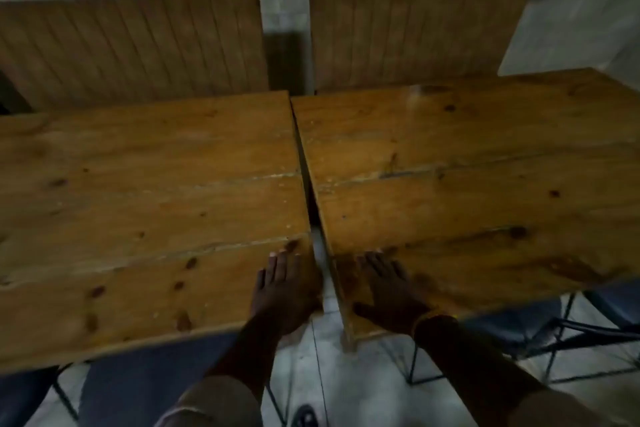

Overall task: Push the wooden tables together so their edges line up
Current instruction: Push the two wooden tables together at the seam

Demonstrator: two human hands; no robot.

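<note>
Wood wedge-gap at 6 o'clock: left hand (282,291) and right hand (388,291) (grips flat, released) risk pinching between left counter (138,201) and right counter (467,166).

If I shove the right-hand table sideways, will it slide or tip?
Probably slides: the right table seems to stand on thin metal legs over smooth floor tiles. The thick plank top looks stiff and fairly heavy, so it may jerk rather than tip.

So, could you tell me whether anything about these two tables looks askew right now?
Yes. The gap between the left table and right table is wedge-shaped: nearly shut at the far end, wider near the hands. Their near edges look out of line too. The left hand and right hand lie flat on the corners.
</note>
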